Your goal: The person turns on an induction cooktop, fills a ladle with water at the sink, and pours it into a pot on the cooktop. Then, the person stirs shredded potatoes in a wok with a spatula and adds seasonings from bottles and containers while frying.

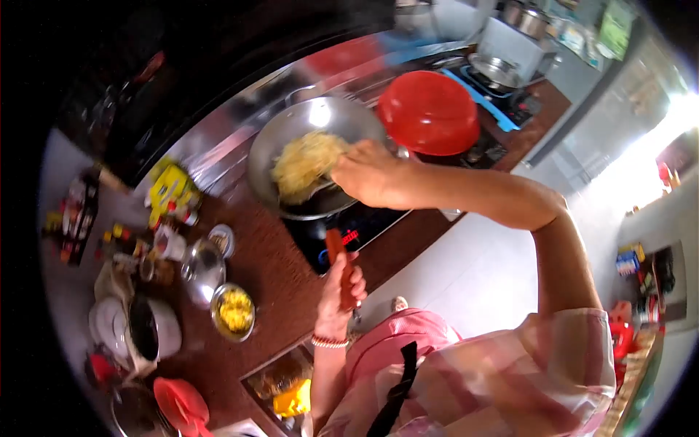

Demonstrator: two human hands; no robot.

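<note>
A metal wok [266, 160] stands on the black cooktop [313, 244], with a heap of pale yellow, thin strands [306, 162] in it; noodles or shreds, I cannot tell which. My left hand [339, 288], with a beaded bracelet at the wrist, is wrapped round the wok's reddish-brown handle [336, 247]. Reaching across from the right, my right hand [373, 175] is closed over the wok's near right side, beside the strands. A thin, shiny edge shows below its fingers, but what it grips is mostly hidden.
A large red basin [428, 113] sits right of the wok. On the left counter are a bowl of yellow pieces [234, 311], a metal bowl [204, 271], a yellow packet [173, 193] and a white cooker [156, 328]. Below lies a red colander-like vessel [178, 404].
</note>
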